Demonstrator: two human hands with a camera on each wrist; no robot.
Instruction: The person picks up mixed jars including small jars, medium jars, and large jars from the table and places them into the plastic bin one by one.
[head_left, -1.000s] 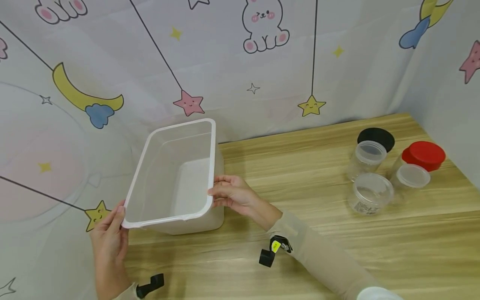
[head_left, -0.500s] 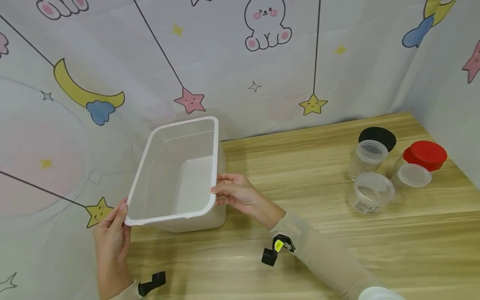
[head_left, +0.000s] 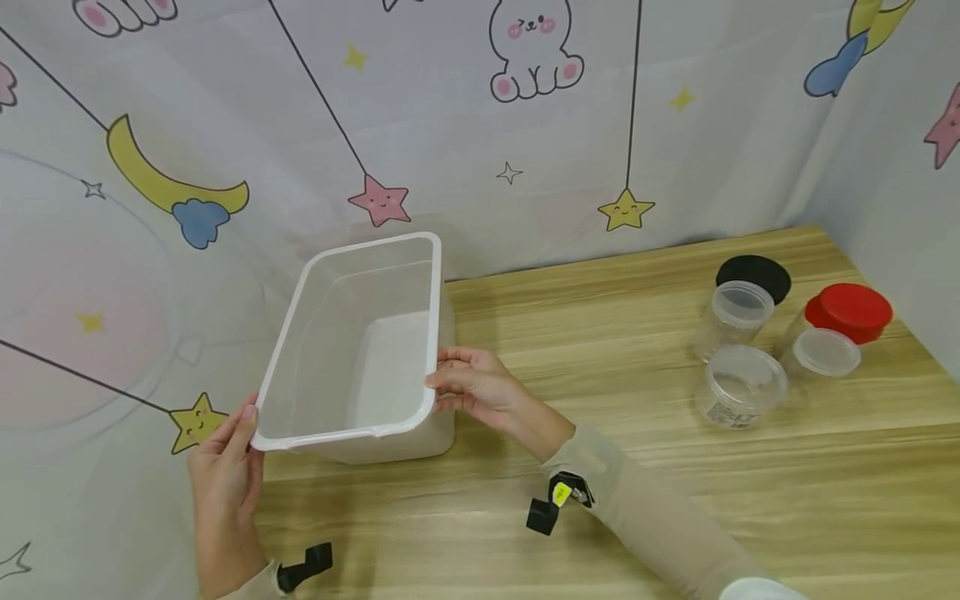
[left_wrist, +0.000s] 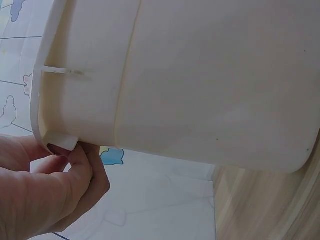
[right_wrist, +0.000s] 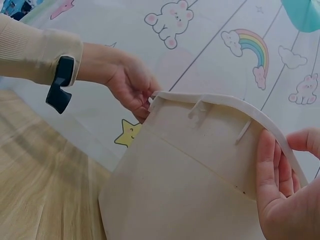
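Observation:
A white plastic bin [head_left: 390,367] with nothing inside stands at the left end of the wooden table, close to the printed curtain. My left hand [head_left: 227,471] pinches the rim at its near left corner, thumb on top. In the left wrist view, curled fingers of that hand [left_wrist: 65,185] sit under the corner lip. On the bin's right side, my right hand [head_left: 480,387] grips the rim with the thumb over the edge and the fingers outside. The right wrist view shows the right hand's fingers [right_wrist: 267,165] against the outer wall below the rim.
Several clear plastic jars stand at the table's right, among them a jar with a red lid [head_left: 851,312], one by a black lid [head_left: 753,277] and a wide short jar [head_left: 745,387]. A curtain [head_left: 480,142] with stars and bears borders the wooden table [head_left: 600,333].
The bin and both hands appear slightly further right in the picture, partly because the head view shifted a little. Both hands keep hold of the rim throughout.

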